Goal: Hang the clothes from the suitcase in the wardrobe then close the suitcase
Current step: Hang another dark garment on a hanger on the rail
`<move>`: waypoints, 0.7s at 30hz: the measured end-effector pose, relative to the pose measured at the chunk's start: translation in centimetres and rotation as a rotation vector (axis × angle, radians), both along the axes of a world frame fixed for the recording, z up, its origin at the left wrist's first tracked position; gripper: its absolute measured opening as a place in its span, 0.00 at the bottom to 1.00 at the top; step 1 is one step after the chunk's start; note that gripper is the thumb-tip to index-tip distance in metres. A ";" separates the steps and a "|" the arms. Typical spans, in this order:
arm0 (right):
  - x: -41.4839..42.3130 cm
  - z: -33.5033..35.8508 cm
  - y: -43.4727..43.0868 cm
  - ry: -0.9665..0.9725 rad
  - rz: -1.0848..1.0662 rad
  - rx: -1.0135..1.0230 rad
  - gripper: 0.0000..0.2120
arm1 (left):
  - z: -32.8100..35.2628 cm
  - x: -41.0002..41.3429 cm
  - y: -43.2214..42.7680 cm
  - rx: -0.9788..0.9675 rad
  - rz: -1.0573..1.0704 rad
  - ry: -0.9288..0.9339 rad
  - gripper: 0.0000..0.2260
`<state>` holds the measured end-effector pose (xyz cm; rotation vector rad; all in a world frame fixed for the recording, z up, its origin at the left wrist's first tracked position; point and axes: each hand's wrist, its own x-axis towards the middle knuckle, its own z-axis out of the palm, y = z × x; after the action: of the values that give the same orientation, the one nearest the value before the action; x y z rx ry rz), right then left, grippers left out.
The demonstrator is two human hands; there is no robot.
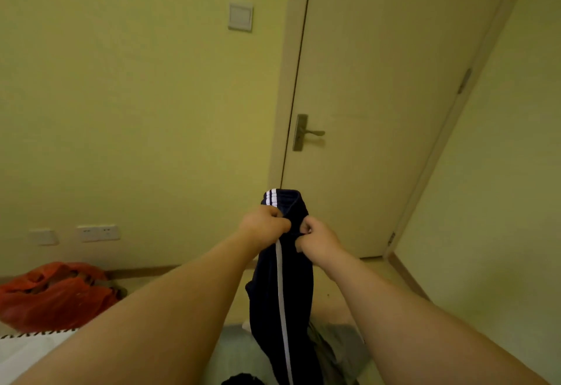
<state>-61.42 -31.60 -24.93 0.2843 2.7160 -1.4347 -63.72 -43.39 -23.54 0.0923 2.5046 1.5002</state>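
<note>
Navy knit track trousers with white side stripes hang in front of the person in the head view, long axis vertical, waistband up. Left hand and right hand are fisted on the waistband, level and close together, so neither is nearer. Most of the fabric hangs below the fingers. Neither suitcase nor wardrobe is in view; a cream door stands behind.

The dark navy cloth trousers with white side stripes look soft and matt, the brushed metal lever door handle dully shiny, the crumpled red plastic bag glossy, and the pale painted door smooth.
</note>
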 end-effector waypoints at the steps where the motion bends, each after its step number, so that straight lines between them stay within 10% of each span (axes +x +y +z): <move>1: 0.3 1.3 0.1 0.014 0.007 0.002 0.15 | 1.3 0.4 0.0 0.015 0.028 0.032 0.11; 13: 3.2 16.4 1.4 0.395 -0.201 -0.081 0.12 | 14.5 4.0 -3.9 0.426 0.343 0.347 0.13; 21: 5.7 17.8 1.5 0.409 -0.265 -0.109 0.14 | 17.3 5.2 -7.5 0.462 0.325 0.220 0.11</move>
<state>-55.73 -30.06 -7.18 0.3964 2.9866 -1.8921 -58.56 -50.93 -6.25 -0.0858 2.3592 2.2977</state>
